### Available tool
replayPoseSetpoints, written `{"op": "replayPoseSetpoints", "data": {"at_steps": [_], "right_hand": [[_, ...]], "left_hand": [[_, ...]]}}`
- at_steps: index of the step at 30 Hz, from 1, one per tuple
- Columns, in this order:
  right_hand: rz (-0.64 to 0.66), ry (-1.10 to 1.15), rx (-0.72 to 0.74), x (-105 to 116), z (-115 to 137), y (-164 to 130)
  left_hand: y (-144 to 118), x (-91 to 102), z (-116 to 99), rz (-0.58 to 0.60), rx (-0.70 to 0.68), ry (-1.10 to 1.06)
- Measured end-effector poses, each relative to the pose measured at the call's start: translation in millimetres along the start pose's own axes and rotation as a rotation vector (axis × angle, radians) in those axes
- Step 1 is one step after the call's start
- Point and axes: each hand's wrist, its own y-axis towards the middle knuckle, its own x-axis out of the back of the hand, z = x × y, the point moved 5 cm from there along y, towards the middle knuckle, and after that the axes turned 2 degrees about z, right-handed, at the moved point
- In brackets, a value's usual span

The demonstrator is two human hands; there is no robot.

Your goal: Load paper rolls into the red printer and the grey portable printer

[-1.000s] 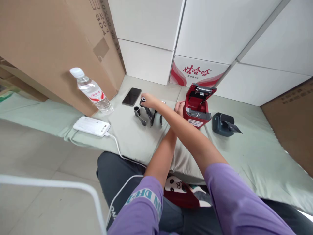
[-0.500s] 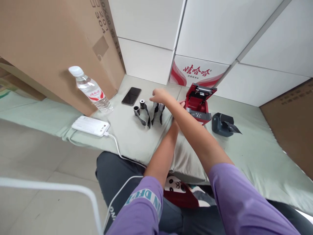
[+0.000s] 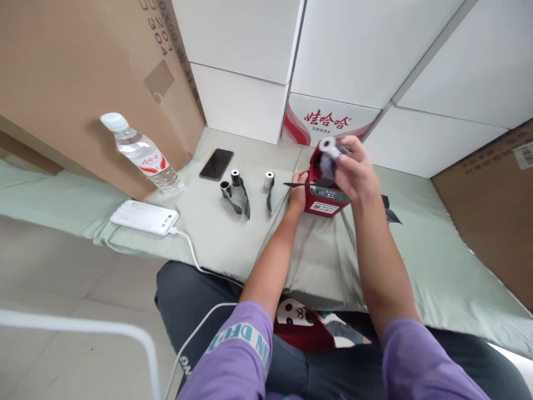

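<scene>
My right hand point(image 3: 356, 169) pinches a small paper roll point(image 3: 327, 149), held over the red printer point(image 3: 322, 208). A dark loose strip trails from the roll toward the left; the roll is somewhat blurred. The printer stands with its lid raised, and the roll and fingers hide most of its inside. Against the printer's left side rests my left hand point(image 3: 297, 191), fingers wrapped round that edge. To the left, a white-ended roll point(image 3: 269, 179) stands with its dark tail out. Farther left are a second roll point(image 3: 235, 178) and a dark-cored roll point(image 3: 226, 189), tails unrolled.
A phone point(image 3: 216, 164), a water bottle point(image 3: 144, 158) and a white power bank point(image 3: 144, 217) with a cable lie on the left. Partly behind my right forearm sits a dark device point(image 3: 390, 212). Cartons point(image 3: 95, 83) and white boxes point(image 3: 237, 100) border the cloth-covered surface point(image 3: 433, 244).
My right hand has moved right from the rolls to above the printer, carrying one roll with it. The left hand stays at the printer's side. The view has shifted slightly.
</scene>
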Motion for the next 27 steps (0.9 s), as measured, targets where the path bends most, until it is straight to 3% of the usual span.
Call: {"op": "replayPoseSetpoints", "data": {"at_steps": [3, 7, 10, 12, 27], "right_hand": [[-0.097, -0.036, -0.008, 47.3, -16.1, -23.8], [-0.111, -0.459, -0.049, 72.5, -47.4, -25.9], [-0.049, -0.811, -0.092, 68.4, -54.5, -17.6], [0.022, -0.931, -0.157, 61.7, -55.9, -12.0], [0.323, -1.180, -0.301, 48.6, -76.8, 10.4]], "left_hand": [[-1.0, -1.6, -1.8, 0.012, -0.001, -0.017], [-5.7, -2.5, -10.7, 0.008, -0.013, -0.001], [-9.3, -2.4, -16.5, -0.010, 0.005, 0.021], [-10.6, -2.8, -18.4, -0.006, 0.021, 0.031], [-10.7, -2.0, -16.6, 0.002, 0.005, 0.032]]}}
